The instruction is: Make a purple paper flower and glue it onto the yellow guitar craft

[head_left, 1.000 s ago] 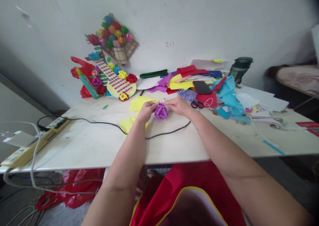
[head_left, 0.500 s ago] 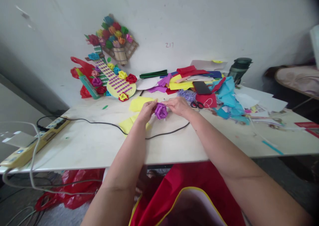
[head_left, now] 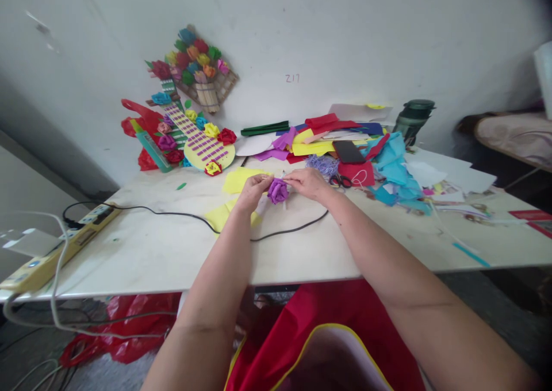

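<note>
Head view: purple paper flower (head_left: 278,191), one, between both sets of fingertips, above the table (head_left: 172,259), bloom facing the wearer. Left hand (head_left: 255,191): fingers pinched on the flower's upper left edge. Right hand (head_left: 311,183): fingers pinched at its upper right edge, exact contact too small to tell. The two-sided, edge-only grip probably steadies the flower and spares its petals. Yellow sheets (head_left: 236,179): flat, just left of the left fingers, seemingly for easy reach. Black cord (head_left: 293,229): slack, nearer the wearer than the fingers. Scissors (head_left: 340,181): right of the right fingers, likely set aside for elbow room. Flower-decked guitar (head_left: 209,148): beyond the left fingers, apparently propped clear of the work.
</note>
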Available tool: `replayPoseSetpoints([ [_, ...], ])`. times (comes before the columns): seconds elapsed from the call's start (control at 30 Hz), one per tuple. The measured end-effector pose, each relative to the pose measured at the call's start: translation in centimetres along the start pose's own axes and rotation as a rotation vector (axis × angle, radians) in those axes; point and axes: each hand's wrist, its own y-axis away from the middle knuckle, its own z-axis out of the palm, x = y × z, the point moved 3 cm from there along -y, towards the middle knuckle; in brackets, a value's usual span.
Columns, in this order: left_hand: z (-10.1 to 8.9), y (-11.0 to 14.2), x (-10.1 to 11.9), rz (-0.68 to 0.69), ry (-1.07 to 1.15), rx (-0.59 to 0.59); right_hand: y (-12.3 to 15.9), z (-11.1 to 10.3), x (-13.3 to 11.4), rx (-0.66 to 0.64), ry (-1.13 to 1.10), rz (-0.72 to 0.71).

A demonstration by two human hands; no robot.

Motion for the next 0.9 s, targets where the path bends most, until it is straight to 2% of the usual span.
replayPoseSetpoints([
  [0.23, -0.36, -0.13, -0.15, 0.038, -0.028, -0.032, -0.01, -0.03, 0.29, 0.008, -0.071, -0.033],
  [0.47, -0.27, -0.09, -0.12, 0.039, -0.052, -0.052, 0.06, -0.36, 0.47, 0.052, -0.040, -0.040],
  [0.73, 0.13, 0.41, 0.42, 0.012, -0.048, -0.042, -0.01, -0.68, 0.44, 0.086, -0.016, -0.046],
  [0.9, 0.09, 0.23, -0.01, 0.002, 0.000, 0.000, 0.00, -0.64, 0.42, 0.123, -0.011, -0.027],
])
